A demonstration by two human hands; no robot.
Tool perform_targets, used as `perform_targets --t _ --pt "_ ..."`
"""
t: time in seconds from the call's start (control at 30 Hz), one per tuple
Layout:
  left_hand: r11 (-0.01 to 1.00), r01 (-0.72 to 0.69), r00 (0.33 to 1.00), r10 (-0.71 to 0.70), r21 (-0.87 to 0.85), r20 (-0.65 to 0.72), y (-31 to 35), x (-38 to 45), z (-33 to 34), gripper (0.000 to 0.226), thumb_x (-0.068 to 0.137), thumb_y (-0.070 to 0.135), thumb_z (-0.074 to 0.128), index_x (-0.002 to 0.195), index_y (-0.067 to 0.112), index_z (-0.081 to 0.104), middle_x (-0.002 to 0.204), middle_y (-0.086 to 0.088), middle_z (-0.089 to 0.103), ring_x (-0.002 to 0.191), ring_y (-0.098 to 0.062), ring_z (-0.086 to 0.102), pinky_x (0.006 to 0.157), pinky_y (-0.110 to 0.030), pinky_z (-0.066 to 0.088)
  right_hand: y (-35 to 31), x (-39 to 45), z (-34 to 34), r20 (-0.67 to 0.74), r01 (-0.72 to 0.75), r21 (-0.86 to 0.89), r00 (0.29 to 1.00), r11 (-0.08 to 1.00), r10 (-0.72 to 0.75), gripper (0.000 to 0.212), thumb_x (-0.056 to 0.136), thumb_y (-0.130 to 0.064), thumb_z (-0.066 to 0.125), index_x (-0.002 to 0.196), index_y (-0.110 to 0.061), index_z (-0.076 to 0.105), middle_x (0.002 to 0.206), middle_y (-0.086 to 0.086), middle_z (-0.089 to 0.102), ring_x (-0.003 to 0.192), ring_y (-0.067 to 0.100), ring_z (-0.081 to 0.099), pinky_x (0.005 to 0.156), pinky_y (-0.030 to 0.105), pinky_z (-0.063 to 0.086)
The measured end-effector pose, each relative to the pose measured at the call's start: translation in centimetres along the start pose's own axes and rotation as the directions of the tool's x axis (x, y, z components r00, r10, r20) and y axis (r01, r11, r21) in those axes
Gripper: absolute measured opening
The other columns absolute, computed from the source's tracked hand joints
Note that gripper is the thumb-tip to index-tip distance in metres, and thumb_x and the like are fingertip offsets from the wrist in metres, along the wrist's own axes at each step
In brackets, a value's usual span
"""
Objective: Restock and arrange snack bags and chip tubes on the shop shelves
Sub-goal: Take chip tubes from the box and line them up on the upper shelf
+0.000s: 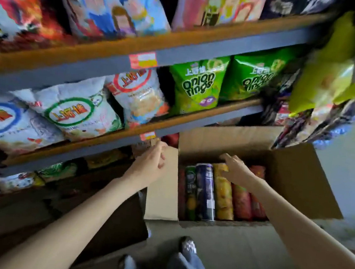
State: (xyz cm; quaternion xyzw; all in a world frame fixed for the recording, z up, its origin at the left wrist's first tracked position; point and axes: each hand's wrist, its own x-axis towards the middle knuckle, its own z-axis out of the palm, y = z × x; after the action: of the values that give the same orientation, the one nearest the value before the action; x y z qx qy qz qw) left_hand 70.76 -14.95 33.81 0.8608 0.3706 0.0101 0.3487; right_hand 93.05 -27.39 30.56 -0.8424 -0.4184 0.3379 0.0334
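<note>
Landmark: the open cardboard box (288, 166) standing on the floor at the foot of the shelves (195, 123).

Inside the box, chip tubes (223, 193) lie side by side in one row, their long sides up: a dark green one at the left end, then a dark purple one, a yellow one, and red ones toward the right end.

The right hand (235, 168) is inside the box, over the far end of the yellow tube. Its fingers are bent down onto the tube tops; whether it grips one cannot be told.

The left hand (151, 162) is just left of the box, at the upper end of the box's left flap (161, 198), directly under the edge of the shelf above. Its fingers are loosely curled; whether it pinches the flap cannot be told.

Above the box, on the nearest shelf, two green onion-ring bags (198, 86) stand upright side by side. Left of these stand white snack bags (77, 109) with round logos, leaning on one another. Up and to the right of the box, a yellow-green bag (326, 68) hangs at the shelf end. A red price tag (147, 135) is fixed to the shelf edge just above the left hand.

Near side of the box: one shoe (188, 247) and grey trouser legs on the floor.
</note>
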Motion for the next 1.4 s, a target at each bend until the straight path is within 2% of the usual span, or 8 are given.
perform_targets --t 0.1,0.33,0.67,0.8,0.93,1.1,1.27,1.4 --pt "0.987 0.157 0.985 -0.156 -0.018 0.079 1.2 2.0 4.0 0.042 0.092 0.012 0.051 0.131 0.011 0.035 0.108 -0.004 0.055 0.097 -0.021 0.057 0.074 -0.026 0.04 2.5 2.9 1.6 0.078 -0.001 -0.023 0.997 1.0 0.003 0.046 0.092 -0.015 0.049 0.136 -0.002 0.042 0.132 0.024 0.047 0.124 0.037 0.044 0.094 0.033 0.035" --pt "0.963 0.267 0.946 -0.256 -0.027 0.201 2.1 3.9 9.0 0.036 0.093 0.015 0.051 0.127 0.014 0.038 0.106 -0.001 0.056 0.087 -0.013 0.053 0.074 -0.025 0.04 5.1 9.2 6.2 0.162 0.032 0.098 0.986 0.995 -0.047 0.073 0.084 -0.033 0.067 0.143 -0.007 0.032 0.14 0.02 0.042 0.129 0.033 0.041 0.1 0.032 0.034" --pt "0.892 0.452 0.881 -0.447 -0.001 0.156 -1.0 4.9 11.9 0.032 0.091 0.021 0.053 0.121 0.017 0.041 0.097 0.005 0.054 0.085 -0.012 0.053 0.067 -0.023 0.036 4.9 14.0 10.9 0.085 -0.046 0.018 0.995 0.999 0.044 0.069 0.081 -0.038 0.068 0.133 -0.008 0.034 0.137 0.021 0.025 0.127 0.041 0.031 0.099 0.045 0.037" --pt "0.9 0.431 0.898 -0.422 -0.061 0.125 -0.9 4.8 12.8 0.028 0.092 0.018 0.051 0.119 0.019 0.045 0.1 0.003 0.057 0.09 -0.015 0.057 0.061 -0.018 0.037 2.7 13.1 11.6 -0.034 -0.079 0.225 0.995 0.971 0.089 0.064 0.079 -0.038 0.071 0.123 -0.009 0.034 0.128 0.02 0.031 0.109 0.043 0.047 0.087 0.044 0.043" --pt "0.855 0.482 0.875 -0.459 -0.191 0.152 -0.1 5.8 12.1 0.027 0.091 0.016 0.052 0.116 0.021 0.045 0.101 0.003 0.058 0.092 -0.013 0.055 0.065 -0.016 0.038 2.9 12.7 8.5 -0.024 0.093 0.401 0.996 0.912 -0.091 0.056 0.07 -0.028 0.081 0.109 -0.005 0.048 0.11 0.011 0.042 0.095 0.027 0.049 0.079 0.026 0.039" --pt "0.635 0.532 0.832 -0.516 -0.561 0.205 1.0 7.5 10.6 0.027 0.088 0.01 0.056 0.111 0.02 0.048 0.109 0.001 0.064 0.088 -0.006 0.056 0.072 -0.023 0.044 4.1 12.3 2.3 0.029 0.133 0.729 0.974 0.671 -0.224 0.044 0.06 -0.005 0.084 0.075 -0.021 0.046 0.1 0.016 0.055 0.087 0.024 0.055 0.077 0.042 0.054" --pt "0.524 0.516 0.856 -0.325 -0.677 0.401 3.3 7.6 8.8 0.031 0.081 0.015 0.065 0.109 0.023 0.054 0.093 0.01 0.066 0.091 -0.01 0.06 0.071 -0.02 0.044 4.0 11.4 -1.5 0.165 -0.117 0.985 0.851 0.126 -0.499 0.045 0.051 -0.003 0.074 0.087 -0.007 0.047 0.085 0.007 0.061 0.078 0.019 0.063 0.073 0.031 0.05" --pt "0.548 0.496 0.852 -0.159 -0.674 0.498 4.6 7.4 7.8 0.047 0.065 0.032 0.073 0.109 0.023 0.058 0.096 0.006 0.071 0.085 -0.005 0.066 0.064 -0.013 0.049 2.9 10.7 -2.2 0.201 -0.164 0.98 0.79 0.115 -0.579 0.089 0.063 -0.025 0.081 0.132 0.01 0.036 0.113 0.02 0.057 0.096 0.027 0.06 0.087 0.039 0.05"
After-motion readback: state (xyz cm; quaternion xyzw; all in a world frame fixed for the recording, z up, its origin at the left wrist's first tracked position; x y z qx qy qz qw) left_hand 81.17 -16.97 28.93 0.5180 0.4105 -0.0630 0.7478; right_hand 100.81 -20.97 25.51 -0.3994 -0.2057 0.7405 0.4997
